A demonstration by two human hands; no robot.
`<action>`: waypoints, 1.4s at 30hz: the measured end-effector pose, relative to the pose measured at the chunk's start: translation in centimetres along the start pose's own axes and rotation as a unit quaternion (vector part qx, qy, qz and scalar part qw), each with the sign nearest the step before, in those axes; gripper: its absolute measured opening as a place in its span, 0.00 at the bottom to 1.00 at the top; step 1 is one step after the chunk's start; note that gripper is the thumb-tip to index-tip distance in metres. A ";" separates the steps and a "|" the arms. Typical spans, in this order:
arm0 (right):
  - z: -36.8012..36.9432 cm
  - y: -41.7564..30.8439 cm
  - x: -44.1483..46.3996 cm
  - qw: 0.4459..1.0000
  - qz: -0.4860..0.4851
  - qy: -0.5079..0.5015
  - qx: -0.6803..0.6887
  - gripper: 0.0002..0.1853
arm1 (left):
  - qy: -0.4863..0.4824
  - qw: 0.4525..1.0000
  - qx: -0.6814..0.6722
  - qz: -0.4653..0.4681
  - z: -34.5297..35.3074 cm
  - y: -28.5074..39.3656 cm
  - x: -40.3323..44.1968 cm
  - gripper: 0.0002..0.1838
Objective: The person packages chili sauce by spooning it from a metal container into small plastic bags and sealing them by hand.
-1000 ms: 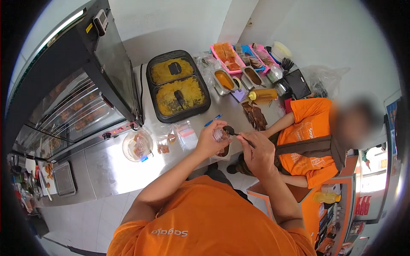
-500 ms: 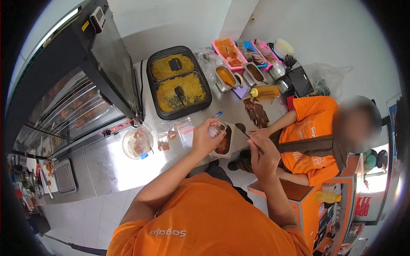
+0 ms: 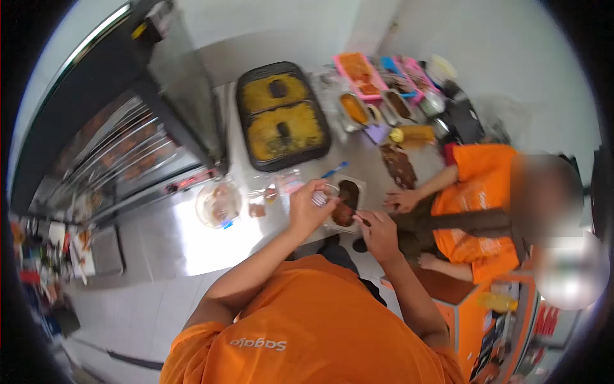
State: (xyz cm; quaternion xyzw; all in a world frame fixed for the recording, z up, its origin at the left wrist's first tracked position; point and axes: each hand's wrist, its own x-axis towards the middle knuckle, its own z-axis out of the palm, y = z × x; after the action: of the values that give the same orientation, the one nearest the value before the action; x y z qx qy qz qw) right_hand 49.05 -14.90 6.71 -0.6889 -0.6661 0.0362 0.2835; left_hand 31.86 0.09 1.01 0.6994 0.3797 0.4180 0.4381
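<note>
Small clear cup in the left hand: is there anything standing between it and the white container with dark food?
Nothing visible does: the left hand holds the clear cup at or just above the edge of the white container. The right hand, with the spoon, is on the other side.

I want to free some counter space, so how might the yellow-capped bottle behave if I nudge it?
The yellow-capped bottle lies on its side and looks rounded, so a sideways push would probably roll it. Its smooth, plastic-looking body may give when squeezed. The amber colour through its wall suggests it holds some sauce or oil, so it may feel fairly heavy.
</note>
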 end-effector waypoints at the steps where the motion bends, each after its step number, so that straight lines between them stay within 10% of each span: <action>1: 1.9 1.1 -0.2 1.000 0.016 -0.002 0.011 0.15 | 0.020 1.000 0.003 -0.017 -1.4 -0.1 -0.5 0.27; 5: 7.1 4.2 -1.1 0.988 0.128 -0.011 0.088 0.10 | 0.141 0.986 0.081 -0.049 -7.9 -0.9 -2.5 0.24; 8: 8.4 6.2 -2.5 0.874 0.362 0.014 0.324 0.11 | 0.217 0.956 0.179 -0.079 -13.7 -5.2 -4.2 0.23; 17: 7.6 8.5 0.0 0.810 0.432 -0.017 0.395 0.14 | 0.215 0.923 0.316 -0.042 -22.8 -11.0 -4.0 0.31; 20: 4.9 4.0 -0.1 0.742 0.496 0.047 0.447 0.19 | 0.157 0.975 0.129 -0.086 -19.0 -9.7 -4.1 0.18; 21: 4.5 2.2 -0.5 0.713 0.518 0.088 0.465 0.21 | 0.080 0.955 -0.168 -0.232 -17.2 -7.5 -4.5 0.12; 23: 5.0 -0.9 -1.6 0.820 0.374 0.085 0.424 0.21 | -0.090 0.748 -0.524 -0.397 -14.4 -2.8 -4.6 0.18; 24: 5.2 -2.3 -2.0 0.863 0.299 0.084 0.399 0.21 | -0.136 0.733 -0.538 -0.394 -12.2 -1.7 -4.7 0.18; 26: 3.7 -5.5 -1.1 0.920 0.185 -0.066 0.338 0.23 | -0.195 0.790 -0.445 -0.374 -8.6 -0.8 -5.1 0.17; 30: 2.9 -7.9 1.4 0.976 0.046 -0.028 0.212 0.26 | -0.292 0.910 -0.209 -0.207 -6.3 1.8 -5.6 0.14; 37: 2.5 -5.3 0.3 0.951 0.165 -0.120 0.232 0.16 | -0.182 0.908 -0.293 -0.236 -3.9 1.4 -6.8 0.13; 42: 4.8 -1.6 -0.8 0.960 0.211 0.047 0.175 0.04 | -0.115 0.987 -0.011 -0.113 -5.9 0.6 -5.4 0.13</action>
State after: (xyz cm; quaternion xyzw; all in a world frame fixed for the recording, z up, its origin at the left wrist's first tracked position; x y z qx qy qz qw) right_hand 45.44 -14.05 3.14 -0.7544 -0.4746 0.1786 0.4169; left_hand 24.61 -3.22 1.79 0.6902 0.3990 0.2868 0.5312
